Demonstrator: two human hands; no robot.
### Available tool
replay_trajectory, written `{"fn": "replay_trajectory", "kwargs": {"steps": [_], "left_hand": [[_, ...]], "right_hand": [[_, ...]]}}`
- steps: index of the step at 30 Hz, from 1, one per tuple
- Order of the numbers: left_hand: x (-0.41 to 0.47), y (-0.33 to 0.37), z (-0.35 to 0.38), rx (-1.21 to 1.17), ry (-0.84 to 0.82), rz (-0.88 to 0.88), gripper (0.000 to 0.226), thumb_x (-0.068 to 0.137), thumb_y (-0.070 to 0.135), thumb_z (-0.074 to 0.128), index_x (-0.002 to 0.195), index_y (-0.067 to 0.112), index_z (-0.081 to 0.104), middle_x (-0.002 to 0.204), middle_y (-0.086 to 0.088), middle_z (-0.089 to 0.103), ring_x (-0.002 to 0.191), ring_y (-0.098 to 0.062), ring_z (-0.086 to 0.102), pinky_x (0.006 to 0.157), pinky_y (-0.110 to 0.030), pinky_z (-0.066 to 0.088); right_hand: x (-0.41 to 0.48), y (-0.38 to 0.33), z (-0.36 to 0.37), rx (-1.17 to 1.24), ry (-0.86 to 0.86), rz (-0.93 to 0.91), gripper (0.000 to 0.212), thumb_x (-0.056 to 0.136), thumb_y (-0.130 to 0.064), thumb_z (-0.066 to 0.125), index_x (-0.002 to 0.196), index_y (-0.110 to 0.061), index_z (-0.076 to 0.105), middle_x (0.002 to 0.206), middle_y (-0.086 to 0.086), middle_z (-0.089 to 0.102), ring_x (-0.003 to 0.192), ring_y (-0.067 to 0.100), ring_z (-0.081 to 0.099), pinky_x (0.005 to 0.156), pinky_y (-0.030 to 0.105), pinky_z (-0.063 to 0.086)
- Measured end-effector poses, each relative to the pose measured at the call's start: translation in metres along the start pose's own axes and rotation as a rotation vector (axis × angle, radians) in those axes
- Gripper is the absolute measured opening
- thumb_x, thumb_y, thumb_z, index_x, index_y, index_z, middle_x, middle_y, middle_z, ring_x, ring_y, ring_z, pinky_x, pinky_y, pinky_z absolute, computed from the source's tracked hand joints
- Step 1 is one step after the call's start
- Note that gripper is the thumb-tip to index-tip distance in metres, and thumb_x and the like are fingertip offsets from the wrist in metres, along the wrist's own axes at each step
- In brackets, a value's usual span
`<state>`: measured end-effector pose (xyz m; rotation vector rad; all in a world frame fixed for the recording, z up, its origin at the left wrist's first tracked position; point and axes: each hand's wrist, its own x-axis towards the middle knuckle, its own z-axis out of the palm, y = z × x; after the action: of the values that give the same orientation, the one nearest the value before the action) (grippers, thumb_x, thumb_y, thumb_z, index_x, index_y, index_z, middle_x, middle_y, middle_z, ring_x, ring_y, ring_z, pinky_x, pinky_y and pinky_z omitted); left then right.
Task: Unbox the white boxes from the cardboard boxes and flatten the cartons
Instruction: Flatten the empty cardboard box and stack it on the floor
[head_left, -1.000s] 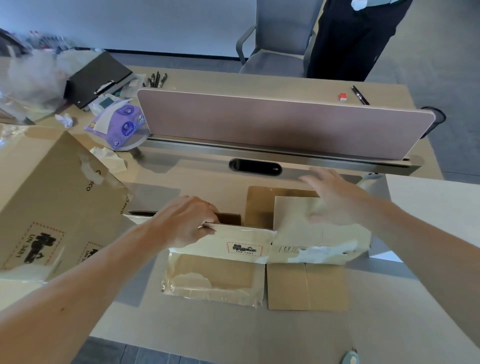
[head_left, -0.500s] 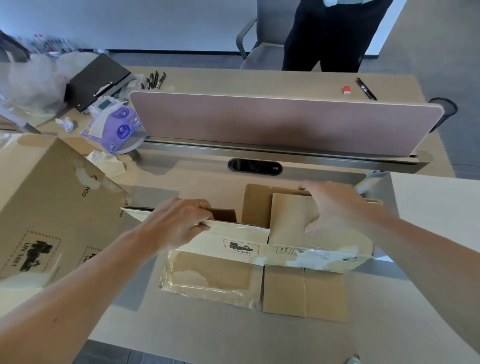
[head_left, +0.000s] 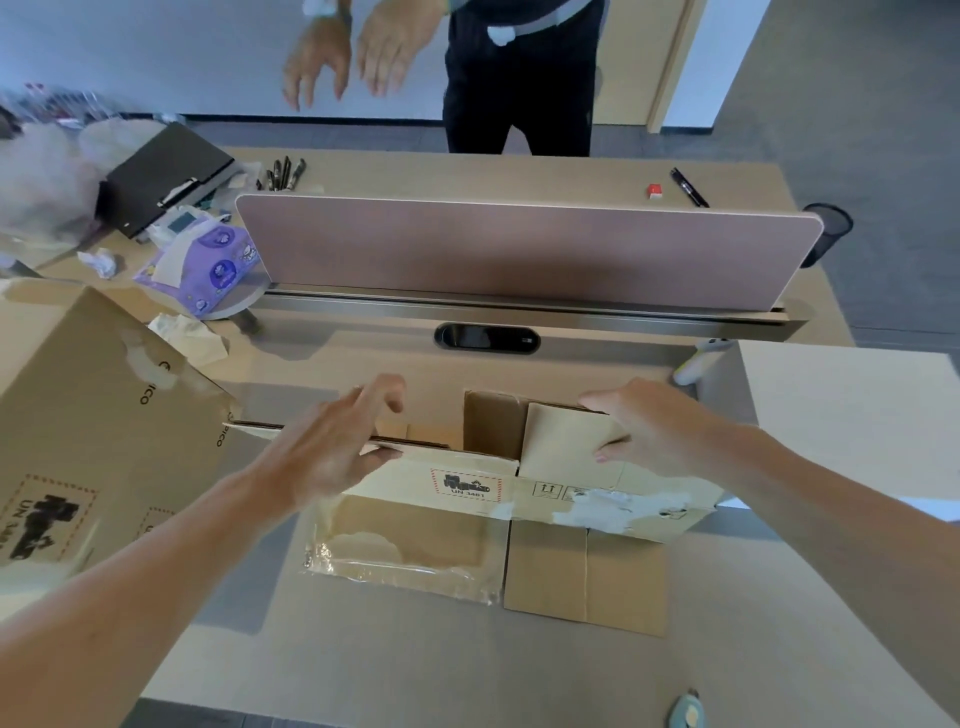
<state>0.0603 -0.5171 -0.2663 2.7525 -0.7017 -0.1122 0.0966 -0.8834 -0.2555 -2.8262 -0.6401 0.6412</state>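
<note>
A small cardboard carton (head_left: 467, 483) with a red-framed UN 3481 label lies partly collapsed on the desk in front of me, its near flaps (head_left: 582, 577) spread flat towards me. Torn clear tape clings to the left flap (head_left: 405, 545). My left hand (head_left: 332, 452) hovers over the carton's left end, fingers spread and straight, blurred with motion. My right hand (head_left: 654, 431) grips the carton's raised right panel, fingers over its far edge and thumb on the near face. A pale flat-topped box (head_left: 857, 415) sits at the right.
A large carton (head_left: 93, 415) lies tilted at my left. A pink divider screen (head_left: 519, 254) runs across the desk behind the small carton. Beyond it stand a person (head_left: 519, 78), a black folder (head_left: 166, 176), pens (head_left: 283, 174) and a purple tissue pack (head_left: 208, 265).
My left hand has let go of the carton's left wall and opened its fingers above it. My right hand has closed on the right panel. The person behind has stepped closer, hands raised.
</note>
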Motion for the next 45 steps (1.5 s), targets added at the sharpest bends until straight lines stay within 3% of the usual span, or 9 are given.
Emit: {"fn": "replay_trajectory", "kwargs": {"steps": [6, 10, 14, 19, 23, 30, 36, 40, 45], "left_hand": [[0.022, 0.014, -0.018, 0.278, -0.446, -0.130, 0.028, 0.102, 0.046, 0.055, 0.123, 0.034, 0.069, 0.106, 0.009, 0.069, 0.099, -0.016, 0.064, 0.074, -0.029, 0.045], [0.027, 0.016, -0.045, 0.299, -0.299, -0.104, 0.026, 0.102, 0.043, 0.056, 0.121, 0.035, 0.072, 0.105, 0.007, 0.073, 0.099, -0.021, 0.067, 0.069, -0.029, 0.042], [0.033, 0.020, -0.095, 0.345, -0.055, -0.062, 0.026, 0.102, 0.045, 0.054, 0.118, 0.036, 0.071, 0.100, 0.004, 0.076, 0.092, -0.024, 0.070, 0.074, -0.033, 0.053], [0.022, 0.037, -0.138, 0.379, 0.136, -0.004, 0.020, 0.100, 0.039, 0.059, 0.107, 0.030, 0.076, 0.090, 0.001, 0.075, 0.082, -0.029, 0.067, 0.065, -0.032, 0.042], [-0.002, 0.037, -0.106, 0.345, 0.016, -0.070, 0.023, 0.100, 0.040, 0.056, 0.116, 0.035, 0.072, 0.099, -0.001, 0.074, 0.094, -0.031, 0.069, 0.068, -0.033, 0.042], [-0.049, 0.019, -0.017, 0.219, -0.328, -0.118, 0.026, 0.103, 0.039, 0.051, 0.125, 0.037, 0.066, 0.112, 0.003, 0.074, 0.107, -0.027, 0.068, 0.085, -0.034, 0.054], [-0.053, 0.008, 0.005, 0.242, -0.234, -0.106, 0.036, 0.103, 0.026, 0.051, 0.135, 0.041, 0.058, 0.126, 0.007, 0.070, 0.112, -0.027, 0.067, 0.087, -0.035, 0.054], [-0.051, 0.009, 0.020, 0.263, -0.216, -0.107, 0.035, 0.100, 0.017, 0.048, 0.130, 0.034, 0.057, 0.130, 0.008, 0.067, 0.113, -0.024, 0.066, 0.085, -0.036, 0.053], [-0.073, 0.008, 0.072, 0.197, -0.351, -0.152, 0.058, 0.102, 0.008, 0.048, 0.152, 0.035, 0.037, 0.160, 0.015, 0.037, 0.141, -0.018, 0.045, 0.107, -0.032, 0.043]], "right_hand": [[-0.018, -0.020, 0.000, -0.066, 0.012, -0.025, 0.033, 0.092, -0.030, 0.073, 0.083, -0.025, 0.042, 0.059, -0.008, 0.039, 0.054, 0.008, 0.038, 0.048, 0.025, 0.019], [-0.031, -0.026, -0.035, -0.015, 0.148, -0.011, 0.046, 0.091, -0.033, 0.073, 0.127, -0.027, 0.045, 0.086, -0.007, 0.063, 0.078, 0.015, 0.054, 0.055, 0.027, 0.030], [-0.039, -0.025, -0.089, -0.153, 0.360, -0.017, 0.035, 0.087, -0.035, 0.076, 0.108, -0.015, 0.056, 0.080, 0.008, 0.068, 0.082, 0.034, 0.063, 0.063, 0.036, 0.049], [-0.060, -0.041, -0.124, -0.330, 0.548, -0.072, 0.033, 0.088, -0.030, 0.076, 0.116, -0.019, 0.061, 0.092, 0.009, 0.073, 0.081, 0.032, 0.063, 0.053, 0.027, 0.019], [-0.071, -0.059, -0.086, -0.248, 0.473, -0.039, 0.050, 0.090, -0.030, 0.074, 0.134, -0.024, 0.051, 0.101, 0.007, 0.073, 0.097, 0.034, 0.067, 0.061, 0.033, 0.032], [-0.070, -0.062, 0.023, -0.228, 0.091, -0.028, 0.017, 0.098, -0.036, 0.058, 0.094, -0.020, 0.058, 0.099, -0.004, 0.064, 0.096, 0.024, 0.064, 0.069, 0.033, 0.037], [-0.066, -0.064, 0.042, -0.258, 0.243, -0.114, 0.010, 0.088, -0.010, 0.073, 0.088, -0.014, 0.063, 0.087, -0.002, 0.060, 0.075, 0.022, 0.063, 0.057, 0.028, 0.031], [-0.064, -0.058, 0.071, -0.189, 0.148, 0.018, 0.055, 0.085, 0.007, 0.053, 0.127, -0.027, 0.059, 0.117, -0.007, 0.060, 0.102, 0.019, 0.063, 0.077, 0.036, 0.054], [-0.074, -0.070, 0.114, -0.169, -0.063, 0.065, 0.072, 0.097, 0.002, 0.047, 0.158, -0.028, 0.025, 0.155, -0.006, 0.040, 0.137, 0.018, 0.045, 0.107, 0.029, 0.040]]}}
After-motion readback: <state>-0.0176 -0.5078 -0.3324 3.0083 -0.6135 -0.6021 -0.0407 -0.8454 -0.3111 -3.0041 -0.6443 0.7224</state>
